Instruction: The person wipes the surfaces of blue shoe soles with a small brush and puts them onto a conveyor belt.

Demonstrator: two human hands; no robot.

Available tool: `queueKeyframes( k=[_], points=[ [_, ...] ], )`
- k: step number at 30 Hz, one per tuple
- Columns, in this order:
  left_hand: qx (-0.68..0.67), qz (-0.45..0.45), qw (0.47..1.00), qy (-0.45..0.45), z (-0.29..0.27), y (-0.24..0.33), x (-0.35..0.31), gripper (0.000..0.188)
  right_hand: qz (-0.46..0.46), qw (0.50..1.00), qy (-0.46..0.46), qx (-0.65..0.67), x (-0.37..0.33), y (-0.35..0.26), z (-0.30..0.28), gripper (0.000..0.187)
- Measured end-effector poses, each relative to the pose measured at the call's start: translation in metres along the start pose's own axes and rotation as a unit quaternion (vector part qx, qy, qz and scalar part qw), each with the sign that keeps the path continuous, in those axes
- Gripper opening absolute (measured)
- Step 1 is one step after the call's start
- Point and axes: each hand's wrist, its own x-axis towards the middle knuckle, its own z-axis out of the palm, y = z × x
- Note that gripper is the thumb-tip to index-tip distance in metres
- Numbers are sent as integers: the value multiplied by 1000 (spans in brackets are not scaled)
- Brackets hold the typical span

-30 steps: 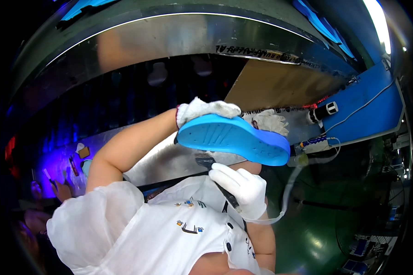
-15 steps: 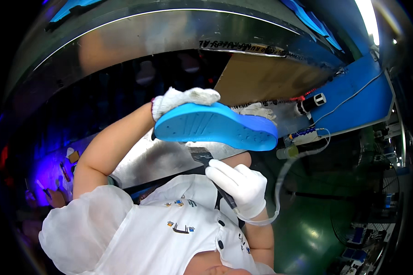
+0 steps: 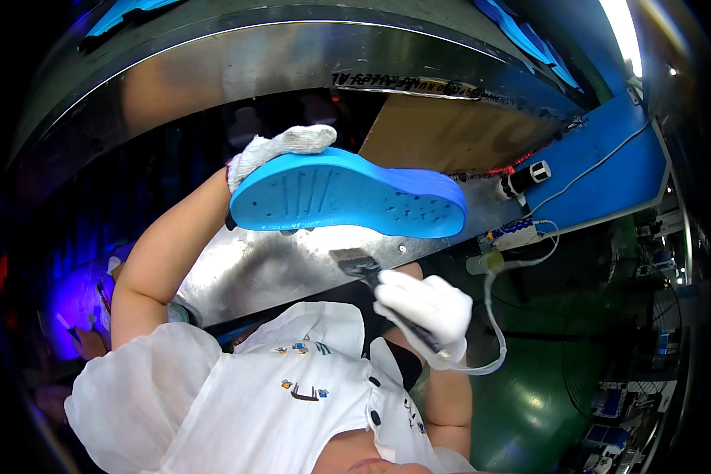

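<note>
My left hand (image 3: 280, 150), in a white knit glove, grips a bright blue shoe sole (image 3: 347, 197) by its left end and upper edge. The sole is held up over the metal bench, its studded, grooved face turned toward me. In my white-gloved right hand (image 3: 430, 308) is a flat dark brush (image 3: 359, 267), its fingers wrapped round the handle. A clear tube (image 3: 495, 347) runs to the handle's lower end. The bristles are below the sole, apart from it. Motion slightly smears the brush and right hand.
A curved metal ledge (image 3: 237, 63) crosses the top of the view. Behind the sole stands a brown board (image 3: 442, 130). At right are a black-and-white cylinder (image 3: 525, 180), a blue panel (image 3: 600, 174) and a small container (image 3: 486, 262). A metal bench surface (image 3: 261, 272) lies below the sole.
My left hand and the sole have moved a little left and up. My right hand has shifted right with the brush, and the gap between bristles and sole has widened.
</note>
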Motion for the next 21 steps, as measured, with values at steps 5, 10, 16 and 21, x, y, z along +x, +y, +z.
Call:
queueKeyframes(
  k=[5,10,16,21],
  points=[
    [-22,85,996,18,20,-5,5,65,-9,992,102,70,-4,24,1,31],
    [-138,202,954,-171,61,51,-1,65,15,937,236,256,-17,11,14,35],
    [-337,222,914,-35,163,123,61,79,143,869,335,335,-29,28,43,29],
    [502,466,723,-84,145,124,58,33,186,863,330,333,-44,34,48,26]
  ],
)
